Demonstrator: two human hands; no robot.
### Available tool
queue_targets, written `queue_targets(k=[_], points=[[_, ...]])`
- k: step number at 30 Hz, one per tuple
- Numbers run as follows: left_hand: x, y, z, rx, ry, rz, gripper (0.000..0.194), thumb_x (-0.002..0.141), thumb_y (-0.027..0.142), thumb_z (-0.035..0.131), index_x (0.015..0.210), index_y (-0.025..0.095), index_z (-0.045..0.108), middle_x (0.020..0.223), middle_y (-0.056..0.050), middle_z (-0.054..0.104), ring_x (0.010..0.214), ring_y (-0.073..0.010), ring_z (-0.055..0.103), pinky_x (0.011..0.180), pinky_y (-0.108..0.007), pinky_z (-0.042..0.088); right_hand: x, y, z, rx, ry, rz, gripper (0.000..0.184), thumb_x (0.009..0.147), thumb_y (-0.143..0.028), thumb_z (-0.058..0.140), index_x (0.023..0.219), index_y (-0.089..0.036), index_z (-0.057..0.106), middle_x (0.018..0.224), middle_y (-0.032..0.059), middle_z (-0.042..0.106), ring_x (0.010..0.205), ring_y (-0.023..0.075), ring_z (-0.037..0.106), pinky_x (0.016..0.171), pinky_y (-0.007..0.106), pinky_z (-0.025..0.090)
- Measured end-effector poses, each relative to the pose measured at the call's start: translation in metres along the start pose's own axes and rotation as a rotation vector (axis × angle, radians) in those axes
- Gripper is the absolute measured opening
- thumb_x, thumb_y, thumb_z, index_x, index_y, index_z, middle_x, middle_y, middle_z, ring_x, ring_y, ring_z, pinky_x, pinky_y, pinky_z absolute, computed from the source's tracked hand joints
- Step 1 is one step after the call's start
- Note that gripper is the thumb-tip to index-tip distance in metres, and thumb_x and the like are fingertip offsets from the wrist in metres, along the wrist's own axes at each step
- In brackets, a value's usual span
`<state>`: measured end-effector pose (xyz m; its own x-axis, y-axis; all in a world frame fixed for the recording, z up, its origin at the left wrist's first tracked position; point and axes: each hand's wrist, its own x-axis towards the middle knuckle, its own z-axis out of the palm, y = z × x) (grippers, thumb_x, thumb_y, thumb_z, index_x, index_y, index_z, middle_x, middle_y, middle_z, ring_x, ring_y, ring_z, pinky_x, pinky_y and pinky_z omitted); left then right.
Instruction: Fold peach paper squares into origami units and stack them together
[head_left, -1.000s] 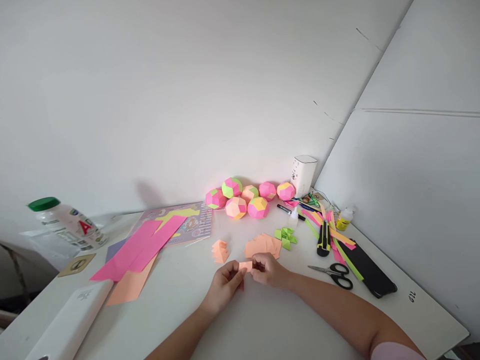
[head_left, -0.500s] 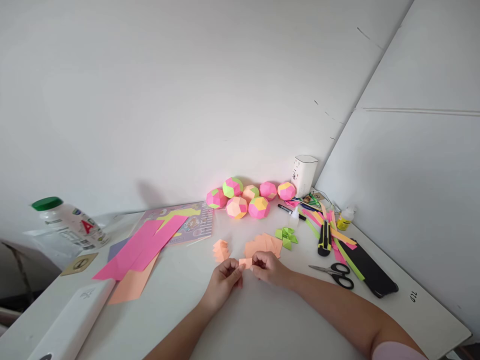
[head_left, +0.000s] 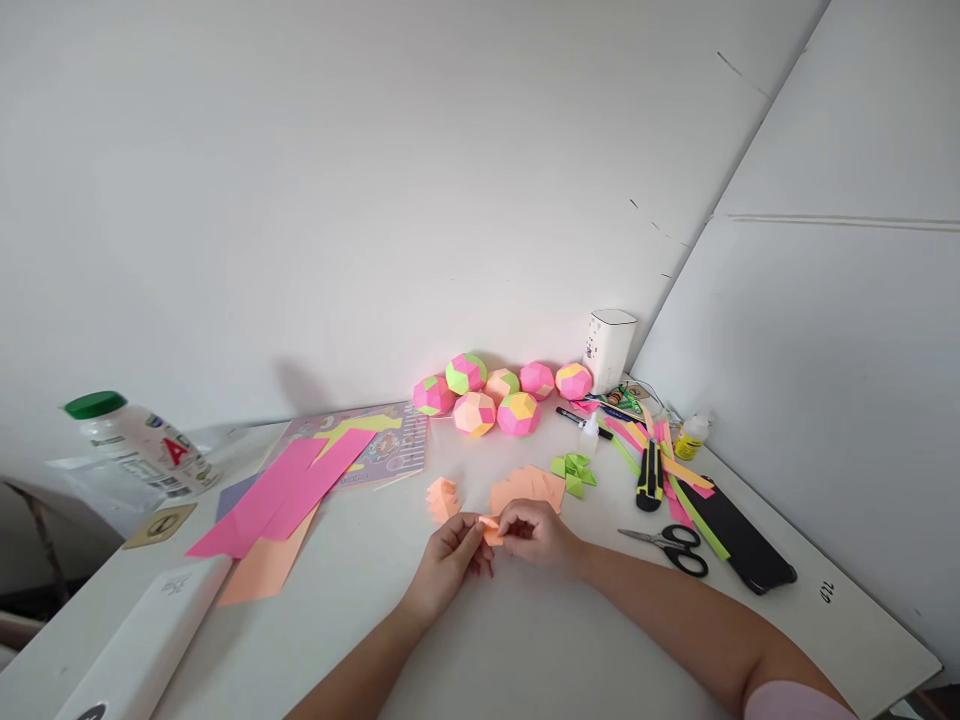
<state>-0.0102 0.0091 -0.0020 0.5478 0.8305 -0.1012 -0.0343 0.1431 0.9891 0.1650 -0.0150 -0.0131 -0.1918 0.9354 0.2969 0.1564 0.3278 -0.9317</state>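
Between my two hands is a small peach paper piece (head_left: 490,530), partly folded over. My left hand (head_left: 453,552) pinches its left end between thumb and fingers, while my right hand (head_left: 537,532) grips the right side with closed fingertips. Just beyond my hands lie a spread of flat peach paper pieces (head_left: 525,486) and, to the left, a small stack of folded peach pieces (head_left: 443,499). Folded green paper pieces (head_left: 574,474) rest to the right of the spread. Part of the held piece is hidden by my fingers.
Several faceted paper balls (head_left: 474,414) line the wall. To the right lie scissors (head_left: 671,548), a box cutter (head_left: 649,478), paper strips (head_left: 694,510), a black case (head_left: 746,545) and a glue bottle (head_left: 691,437). Pink sheets (head_left: 281,495), a white box (head_left: 150,640) and a bottle (head_left: 142,445) stand left.
The peach piece lay flat between my fingertips; now it is bent over and tilted. My right fingers have shifted slightly left onto it.
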Motion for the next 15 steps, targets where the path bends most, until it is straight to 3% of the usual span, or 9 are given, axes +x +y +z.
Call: queue_targets(k=[7, 15], points=[[0.0008, 0.0022, 0.0007, 0.048, 0.019, 0.007, 0.036, 0.080, 0.049, 0.053, 0.091, 0.016, 0.059, 0.055, 0.002, 0.058, 0.051, -0.0133, 0.054, 0.053, -0.024, 0.041, -0.0002, 0.0100, 0.0022, -0.029, -0.016, -0.085, 0.017, 0.078, -0.031, 0.062, 0.075, -0.015, 0.066, 0.076, 0.0043, 0.061, 0.049, 0.0099, 0.056, 0.047, 0.024, 0.047], [-0.0047, 0.0049, 0.0021, 0.105, -0.063, 0.067, 0.037, 0.085, 0.042, 0.049, 0.112, 0.018, 0.056, 0.070, 0.000, 0.057, 0.063, -0.0147, 0.052, 0.060, -0.026, 0.042, -0.0001, 0.0001, 0.0010, -0.003, -0.019, 0.032, 0.024, 0.082, -0.038, 0.057, 0.080, -0.015, 0.064, 0.086, 0.0061, 0.059, 0.056, 0.0109, 0.058, 0.049, 0.024, 0.047]])
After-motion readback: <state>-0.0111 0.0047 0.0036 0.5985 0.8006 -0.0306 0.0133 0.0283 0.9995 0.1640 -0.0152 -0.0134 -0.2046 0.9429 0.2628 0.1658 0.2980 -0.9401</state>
